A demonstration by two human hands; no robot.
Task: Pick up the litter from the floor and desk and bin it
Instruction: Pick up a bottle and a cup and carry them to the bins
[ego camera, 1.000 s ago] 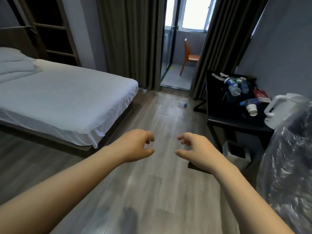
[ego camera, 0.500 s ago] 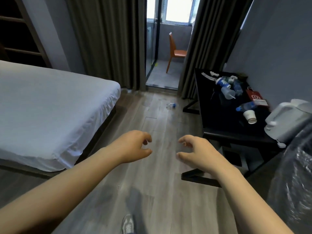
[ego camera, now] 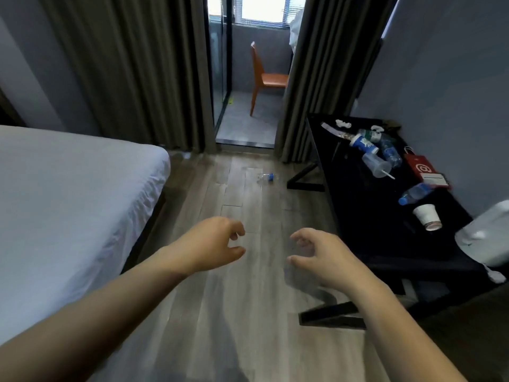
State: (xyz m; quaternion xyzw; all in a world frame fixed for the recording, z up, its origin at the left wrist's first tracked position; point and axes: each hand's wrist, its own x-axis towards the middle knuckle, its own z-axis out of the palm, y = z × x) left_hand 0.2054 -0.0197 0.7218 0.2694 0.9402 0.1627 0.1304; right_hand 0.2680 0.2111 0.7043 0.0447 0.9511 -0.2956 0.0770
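Floor litter: clear plastic bottle (ego camera: 266, 177), blue cap, on its side near the black desk (ego camera: 358, 213).
Desk litter: tipped paper cup (ego camera: 427, 216), blue-capped water bottle (ego camera: 414, 193).
Left hand (ego camera: 209, 244): loosely curled — empty.
Right hand (ego camera: 322, 256): loosely curled — empty.

**Desk:** What sits off the left hand (ego camera: 209, 244)?

**Operator:** On my feed, a bed (ego camera: 68, 202) with a white sheet lies to the left of that hand and runs out of frame. Beyond it I see dark curtains (ego camera: 124, 64) hanging full length.

**Desk:** And by the right hand (ego camera: 322, 257)?

**Operator:** I see a white kettle (ego camera: 484, 238) to its right, cut off by the frame edge. Far ahead of both hands there's a glass door (ego camera: 220, 78), with an orange chair (ego camera: 265, 75) past it under a bright window (ego camera: 261, 9).
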